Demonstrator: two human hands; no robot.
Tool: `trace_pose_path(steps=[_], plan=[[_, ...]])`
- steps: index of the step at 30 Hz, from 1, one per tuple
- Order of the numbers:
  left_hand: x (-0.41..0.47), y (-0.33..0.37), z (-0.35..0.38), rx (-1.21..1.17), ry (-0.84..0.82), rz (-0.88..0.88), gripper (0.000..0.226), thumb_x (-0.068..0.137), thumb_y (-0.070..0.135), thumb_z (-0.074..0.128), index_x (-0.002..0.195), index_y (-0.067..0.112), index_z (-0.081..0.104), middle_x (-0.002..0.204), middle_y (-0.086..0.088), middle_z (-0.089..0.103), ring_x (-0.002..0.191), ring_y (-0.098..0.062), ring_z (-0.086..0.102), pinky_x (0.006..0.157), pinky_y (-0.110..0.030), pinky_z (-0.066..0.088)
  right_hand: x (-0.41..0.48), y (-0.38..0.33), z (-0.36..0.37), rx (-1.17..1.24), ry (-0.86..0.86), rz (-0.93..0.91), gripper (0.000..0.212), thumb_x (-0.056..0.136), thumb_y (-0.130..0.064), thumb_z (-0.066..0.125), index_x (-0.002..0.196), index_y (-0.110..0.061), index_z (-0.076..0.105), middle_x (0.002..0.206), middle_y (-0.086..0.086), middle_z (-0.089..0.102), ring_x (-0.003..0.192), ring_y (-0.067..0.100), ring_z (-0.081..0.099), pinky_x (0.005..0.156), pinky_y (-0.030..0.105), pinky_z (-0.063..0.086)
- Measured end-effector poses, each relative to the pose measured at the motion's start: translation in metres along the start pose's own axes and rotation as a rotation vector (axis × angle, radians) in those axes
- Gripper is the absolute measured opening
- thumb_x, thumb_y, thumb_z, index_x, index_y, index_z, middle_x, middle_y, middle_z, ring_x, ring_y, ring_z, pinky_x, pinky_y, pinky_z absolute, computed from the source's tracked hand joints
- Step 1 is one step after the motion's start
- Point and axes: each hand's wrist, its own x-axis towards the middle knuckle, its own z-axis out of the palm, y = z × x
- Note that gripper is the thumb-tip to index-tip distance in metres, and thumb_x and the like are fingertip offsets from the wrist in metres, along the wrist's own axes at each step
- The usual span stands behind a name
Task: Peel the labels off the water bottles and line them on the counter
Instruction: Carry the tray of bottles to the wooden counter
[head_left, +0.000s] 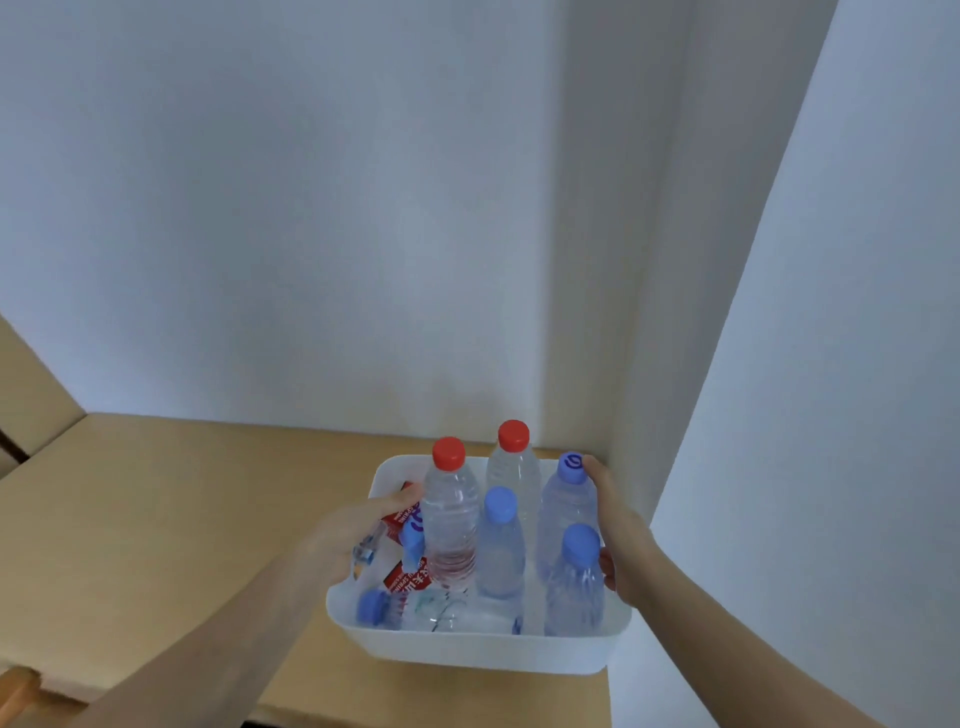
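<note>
In the counter's right corner, we find the left hand (345, 540) and right hand (621, 535) clamped on the white plastic tub's (483, 652) side rims; bare tan wooden counter (171, 519) lies leftward.

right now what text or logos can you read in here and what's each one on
Red label lying in the white bin: white lettering, too blurred to read.
Red label by the left hand: white print, unreadable.
Blue cap of the back right bottle: a dark swirl mark, no words.
Nothing else carries text.

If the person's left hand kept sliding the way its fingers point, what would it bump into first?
Most likely the nearer red-capped bottle: the left hand, gripping the white bin at its left side, points right toward it. Depth is hard to judge.
</note>
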Motion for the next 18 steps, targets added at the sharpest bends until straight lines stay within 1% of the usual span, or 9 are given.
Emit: trace_pose_path(steps=[2, 3, 7, 10, 11, 13, 14, 15, 18], plan=[[0.026, 0.013, 0.005, 0.012, 0.007, 0.024, 0.026, 0.078, 0.034, 0.071, 0.077, 0.009, 0.065, 0.07, -0.003, 0.069, 0.07, -0.016, 0.057, 0.056, -0.026, 0.04, 0.022, -0.004, 0.007, 0.023, 0.058, 0.004, 0.078, 0.053, -0.078, 0.063, 0.112, -0.027, 0.06, 0.115, 0.004, 0.067, 0.103, 0.027, 0.063, 0.098, 0.046, 0.049], [0.04, 0.018, 0.005, 0.013, -0.021, 0.024, 0.025, 0.079, 0.034, 0.071, 0.074, 0.01, 0.063, 0.064, -0.001, 0.068, 0.068, -0.015, 0.056, 0.054, -0.026, 0.039, 0.035, -0.007, 0.01, 0.032, 0.093, 0.013, 0.082, 0.049, -0.081, 0.064, 0.112, -0.028, 0.061, 0.116, 0.002, 0.066, 0.104, 0.027, 0.063, 0.098, 0.046, 0.049], [0.09, 0.042, 0.013, -0.012, -0.067, -0.008, 0.028, 0.077, 0.034, 0.073, 0.074, 0.007, 0.067, 0.067, -0.004, 0.073, 0.061, -0.016, 0.062, 0.052, -0.025, 0.043, 0.072, -0.023, 0.019, 0.007, 0.21, 0.031, 0.08, 0.05, -0.082, 0.061, 0.109, -0.028, 0.064, 0.117, 0.001, 0.065, 0.103, 0.024, 0.062, 0.095, 0.043, 0.05], [0.128, 0.052, 0.02, 0.023, -0.118, -0.016, 0.047, 0.073, 0.044, 0.074, 0.096, 0.003, 0.071, 0.08, -0.008, 0.075, 0.076, -0.02, 0.065, 0.062, -0.028, 0.047, 0.098, -0.035, 0.022, -0.032, 0.259, 0.055, 0.065, 0.067, -0.072, 0.058, 0.103, -0.018, 0.064, 0.109, 0.005, 0.062, 0.09, 0.022, 0.055, 0.076, 0.033, 0.045], [0.142, 0.054, 0.022, 0.012, -0.132, -0.013, 0.05, 0.073, 0.044, 0.074, 0.101, 0.003, 0.07, 0.086, -0.009, 0.074, 0.078, -0.021, 0.065, 0.064, -0.028, 0.048, 0.103, -0.04, 0.024, -0.04, 0.252, 0.064, 0.066, 0.067, -0.073, 0.057, 0.102, -0.018, 0.065, 0.109, 0.004, 0.062, 0.092, 0.022, 0.056, 0.079, 0.032, 0.044], [0.158, 0.058, 0.028, -0.015, -0.164, 0.004, 0.048, 0.071, 0.043, 0.075, 0.102, 0.006, 0.071, 0.089, -0.01, 0.074, 0.08, -0.022, 0.066, 0.068, -0.028, 0.048, 0.115, -0.045, 0.024, -0.038, 0.242, 0.06, 0.086, 0.048, -0.088, 0.056, 0.103, -0.024, 0.068, 0.116, 0.001, 0.067, 0.104, 0.022, 0.061, 0.097, 0.037, 0.046], [0.162, 0.06, 0.03, -0.013, -0.186, 0.002, 0.049, 0.069, 0.043, 0.075, 0.101, 0.007, 0.071, 0.088, -0.009, 0.074, 0.08, -0.022, 0.066, 0.069, -0.027, 0.047, 0.122, -0.042, 0.021, -0.037, 0.256, 0.055, 0.094, 0.039, -0.092, 0.055, 0.106, -0.028, 0.069, 0.118, 0.0, 0.068, 0.108, 0.021, 0.062, 0.102, 0.04, 0.044], [0.167, 0.059, 0.031, -0.011, -0.201, 0.006, 0.047, 0.069, 0.043, 0.075, 0.099, 0.007, 0.072, 0.083, -0.007, 0.075, 0.077, -0.02, 0.066, 0.069, -0.025, 0.046, 0.126, -0.04, 0.02, -0.036, 0.266, 0.041, 0.095, 0.037, -0.093, 0.054, 0.108, -0.031, 0.068, 0.119, -0.001, 0.068, 0.111, 0.02, 0.062, 0.105, 0.041, 0.043], [0.168, 0.059, 0.031, -0.057, -0.223, 0.028, 0.024, 0.079, 0.029, 0.071, 0.09, 0.008, 0.069, 0.058, 0.002, 0.074, 0.05, -0.008, 0.069, 0.046, -0.018, 0.051, 0.122, -0.042, 0.019, -0.021, 0.23, 0.027, 0.069, 0.062, -0.078, 0.053, 0.11, -0.031, 0.065, 0.116, -0.003, 0.067, 0.11, 0.017, 0.061, 0.105, 0.038, 0.043]])
